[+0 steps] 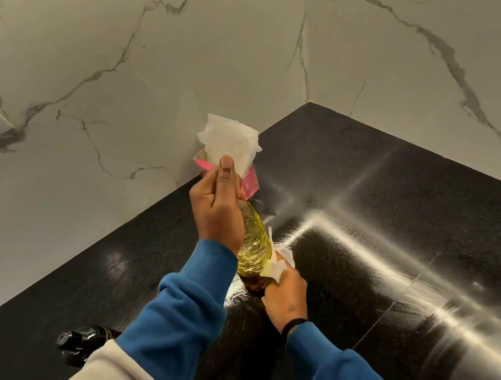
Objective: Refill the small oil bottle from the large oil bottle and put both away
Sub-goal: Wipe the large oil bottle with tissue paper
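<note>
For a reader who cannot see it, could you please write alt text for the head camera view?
A person's left hand holds the top of an oil bottle standing on a black countertop and pinches a white tissue, while the right hand presses another tissue against the bottle's lower side. A pink tissue box stands behind, by the marble wall.

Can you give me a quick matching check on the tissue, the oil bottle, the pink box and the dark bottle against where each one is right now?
Things:
1. white tissue
2. oil bottle
3. pink box
4. dark bottle

Places:
A. at the bottom left, beside the left sleeve
B. pinched in the left hand
C. by the marble wall, behind the left hand
D. on the black counter, gripped low down by the right hand through a paper

Pairs: 1-B, 2-D, 3-C, 4-A
</note>
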Motion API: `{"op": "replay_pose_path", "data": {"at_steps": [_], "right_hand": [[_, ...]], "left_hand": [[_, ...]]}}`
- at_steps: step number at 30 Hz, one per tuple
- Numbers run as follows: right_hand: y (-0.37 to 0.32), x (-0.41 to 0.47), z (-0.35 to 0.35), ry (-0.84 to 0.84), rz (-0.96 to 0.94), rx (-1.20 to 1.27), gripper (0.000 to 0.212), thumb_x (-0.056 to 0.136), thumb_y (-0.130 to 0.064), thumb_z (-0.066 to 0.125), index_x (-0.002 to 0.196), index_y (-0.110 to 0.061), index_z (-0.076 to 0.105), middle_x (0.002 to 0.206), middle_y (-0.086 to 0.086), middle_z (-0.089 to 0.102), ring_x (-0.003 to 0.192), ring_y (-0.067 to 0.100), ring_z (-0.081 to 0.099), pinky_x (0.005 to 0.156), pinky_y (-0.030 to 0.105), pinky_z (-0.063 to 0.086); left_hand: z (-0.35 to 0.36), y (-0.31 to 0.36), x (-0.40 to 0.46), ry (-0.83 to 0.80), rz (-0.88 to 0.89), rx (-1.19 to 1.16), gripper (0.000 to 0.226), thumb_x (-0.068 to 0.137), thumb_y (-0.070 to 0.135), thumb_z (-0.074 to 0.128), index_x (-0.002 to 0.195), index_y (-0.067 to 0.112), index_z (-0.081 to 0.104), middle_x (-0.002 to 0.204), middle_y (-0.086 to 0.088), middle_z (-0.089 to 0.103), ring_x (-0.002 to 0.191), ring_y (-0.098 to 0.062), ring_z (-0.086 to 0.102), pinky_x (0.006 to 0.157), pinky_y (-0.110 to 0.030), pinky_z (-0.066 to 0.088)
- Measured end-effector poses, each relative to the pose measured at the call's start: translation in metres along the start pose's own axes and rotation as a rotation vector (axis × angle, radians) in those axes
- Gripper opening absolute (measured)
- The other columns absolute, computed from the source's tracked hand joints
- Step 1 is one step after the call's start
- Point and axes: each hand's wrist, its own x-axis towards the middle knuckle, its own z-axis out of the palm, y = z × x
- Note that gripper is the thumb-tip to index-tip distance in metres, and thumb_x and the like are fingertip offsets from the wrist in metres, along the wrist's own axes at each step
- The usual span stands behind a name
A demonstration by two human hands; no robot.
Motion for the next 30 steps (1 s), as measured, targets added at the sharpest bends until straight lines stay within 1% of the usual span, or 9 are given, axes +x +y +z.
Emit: {"op": "replay_pose_path", "data": {"at_steps": [3,5,8,10,18,21,24,27,30], "right_hand": [[-0.021,0.0,-0.01,0.015,-0.015,0.002,0.03,0.089,0.01,0.042,0.098,-0.006,0.067,0.09,0.003,0.062,0.087,0.018,0.06,0.066,0.015,0.044],[-0.049,-0.004,-0.015,0.054,-0.218,0.07,0.039,0.087,0.012,0.044,0.112,-0.006,0.068,0.092,0.003,0.067,0.076,0.002,0.059,0.06,0.003,0.042],[-0.073,-0.01,-0.017,0.073,-0.579,0.179,0.053,0.085,0.007,0.05,0.135,-0.008,0.058,0.121,0.006,0.068,0.109,0.003,0.062,0.094,0.014,0.049],[-0.067,-0.01,-0.013,0.099,-0.676,0.158,0.054,0.085,-0.007,0.048,0.139,-0.006,0.052,0.137,0.004,0.057,0.129,0.01,0.051,0.11,0.02,0.038],[0.006,0.003,-0.008,-0.083,-0.069,-0.145,0.062,0.086,0.01,0.041,0.138,-0.022,0.054,0.115,0.009,0.065,0.102,0.021,0.062,0.096,0.024,0.048],[-0.021,0.001,-0.014,0.007,-0.21,-0.086,0.05,0.085,0.005,0.044,0.123,-0.019,0.064,0.106,0.008,0.07,0.097,0.021,0.066,0.091,0.031,0.054],[-0.057,-0.006,-0.017,0.062,-0.457,0.073,0.051,0.084,0.006,0.048,0.128,-0.017,0.063,0.104,0.007,0.072,0.094,0.013,0.066,0.084,0.017,0.052],[-0.068,-0.006,-0.014,0.093,-0.687,0.122,0.054,0.087,0.003,0.059,0.139,-0.01,0.053,0.132,0.007,0.063,0.123,0.014,0.058,0.104,0.025,0.046],[-0.039,-0.003,-0.002,0.166,-0.636,0.012,0.063,0.081,0.008,0.056,0.142,-0.006,0.05,0.139,0.006,0.057,0.13,0.014,0.053,0.11,0.025,0.041]], "left_hand": [[-0.005,-0.002,0.007,-0.069,-0.015,-0.011,0.046,0.104,0.017,0.048,0.059,0.01,0.049,0.048,0.012,0.042,0.046,-0.006,0.036,0.047,-0.022,0.034],[-0.005,-0.003,0.008,-0.065,-0.005,0.005,0.048,0.105,0.011,0.047,0.057,0.011,0.049,0.046,0.012,0.043,0.044,-0.005,0.038,0.046,-0.02,0.035],[-0.005,-0.004,0.007,-0.065,0.059,0.039,0.049,0.104,0.008,0.048,0.055,0.014,0.049,0.045,0.013,0.045,0.042,-0.003,0.038,0.047,-0.017,0.036],[-0.007,-0.003,0.006,-0.074,0.071,0.045,0.049,0.103,0.009,0.048,0.055,0.015,0.049,0.045,0.014,0.045,0.042,-0.002,0.037,0.047,-0.017,0.035],[-0.008,-0.003,0.01,-0.122,-0.024,0.052,0.052,0.103,0.01,0.053,0.051,0.009,0.052,0.044,0.01,0.045,0.042,-0.008,0.037,0.05,-0.022,0.041],[-0.01,0.0,0.014,-0.172,-0.028,0.058,0.058,0.103,0.012,0.052,0.045,0.018,0.053,0.043,0.008,0.046,0.041,-0.01,0.039,0.055,-0.024,0.044],[-0.009,0.0,0.011,-0.154,0.001,0.057,0.057,0.106,0.013,0.045,0.049,0.013,0.052,0.044,0.009,0.048,0.043,-0.007,0.042,0.055,-0.021,0.042],[-0.008,0.001,0.002,-0.116,-0.02,0.016,0.057,0.108,0.019,0.036,0.054,0.019,0.054,0.053,0.008,0.053,0.052,-0.006,0.047,0.058,-0.019,0.043],[-0.007,0.004,-0.003,-0.02,-0.063,0.006,0.054,0.11,0.022,0.031,0.063,0.012,0.054,0.057,0.001,0.055,0.054,-0.007,0.051,0.062,-0.017,0.047]]}}
